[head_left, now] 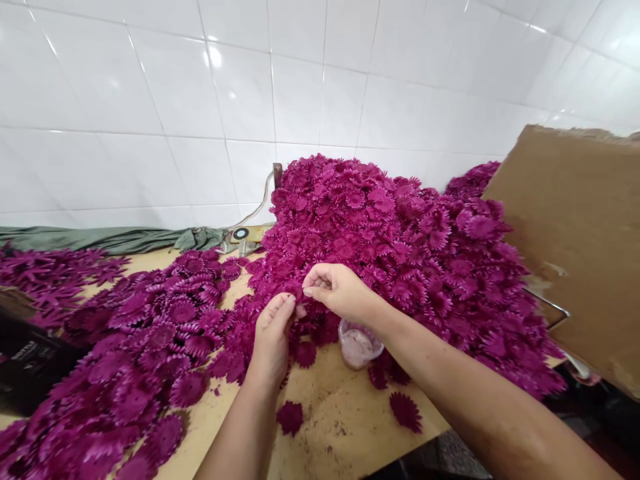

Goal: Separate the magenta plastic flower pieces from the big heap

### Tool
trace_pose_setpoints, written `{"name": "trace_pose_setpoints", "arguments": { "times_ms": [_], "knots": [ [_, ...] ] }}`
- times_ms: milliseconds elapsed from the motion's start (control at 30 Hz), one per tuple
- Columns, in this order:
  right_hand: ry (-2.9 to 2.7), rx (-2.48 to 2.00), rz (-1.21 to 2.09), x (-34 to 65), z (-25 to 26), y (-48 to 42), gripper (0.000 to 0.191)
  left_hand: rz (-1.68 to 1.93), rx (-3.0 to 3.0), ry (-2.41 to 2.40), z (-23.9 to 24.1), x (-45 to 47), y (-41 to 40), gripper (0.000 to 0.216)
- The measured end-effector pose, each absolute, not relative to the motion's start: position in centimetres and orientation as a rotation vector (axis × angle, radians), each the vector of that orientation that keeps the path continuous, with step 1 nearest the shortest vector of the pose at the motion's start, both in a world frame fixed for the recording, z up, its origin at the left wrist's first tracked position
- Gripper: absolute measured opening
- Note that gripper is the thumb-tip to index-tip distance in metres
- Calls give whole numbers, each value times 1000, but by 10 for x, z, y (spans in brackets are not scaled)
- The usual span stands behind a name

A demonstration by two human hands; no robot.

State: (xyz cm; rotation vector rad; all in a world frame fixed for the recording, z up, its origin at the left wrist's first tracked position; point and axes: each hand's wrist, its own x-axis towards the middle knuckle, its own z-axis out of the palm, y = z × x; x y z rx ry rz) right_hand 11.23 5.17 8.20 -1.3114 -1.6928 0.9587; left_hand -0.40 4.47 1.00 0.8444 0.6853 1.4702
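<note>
My left hand (273, 330) and my right hand (336, 291) meet close together in front of a tall heap of magenta artificial flower petal pieces (345, 207). Thumb and finger of each are pinched. Whatever lies between them is small and blends with the magenta behind, so I cannot make it out. Below my right wrist stands a small clear plastic tub (358, 345) with a pale, whitish substance inside. Single petal pieces lie on the tabletop nearby, one dark flower disc (290, 418) beside my left forearm and another loose disc (406, 412) under my right forearm.
A lower spread of frilled flower discs (165, 333) covers the left of the wooden table (345, 427). Star-shaped magenta pieces (55, 277) lie farther left, near a black box (33, 367). Cardboard (575, 253) stands at right. Green cloth (115, 239) runs along the tiled wall (240, 93).
</note>
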Motion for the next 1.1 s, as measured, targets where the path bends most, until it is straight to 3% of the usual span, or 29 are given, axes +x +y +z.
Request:
{"name": "trace_pose_setpoints", "arguments": {
  "times_ms": [300, 467, 567, 700, 900, 1033, 1100],
  "knots": [
    [-1510, -1408, 851, 107, 78, 75, 14, 1616, 994, 794, 10, 0, 51, 19],
    [-1291, -1440, 604, 140, 86, 88, 14, 1798, 905, 836, 18, -24, 55, 20],
    [-1413, -1357, 615, 145, 92, 76, 9, 1602, 921, 834, 22, -27, 53, 22],
    [-1801, -1144, 654, 125, 90, 50, 9, 1285, 890, 770, 25, -11, 42, 41],
    [-1958, -1145, 532, 109, 74, 31, 13, 1350, 794, 763, 22, -7, 28, 33],
    [-1969, -1177, 558, 106, 72, 17, 5, 1423, 865, 816, 22, -14, 22, 28],
    [-1972, -1230, 537, 104, 72, 9, 17, 1434, 953, 881, 25, -16, 18, 27]
  ]
}}
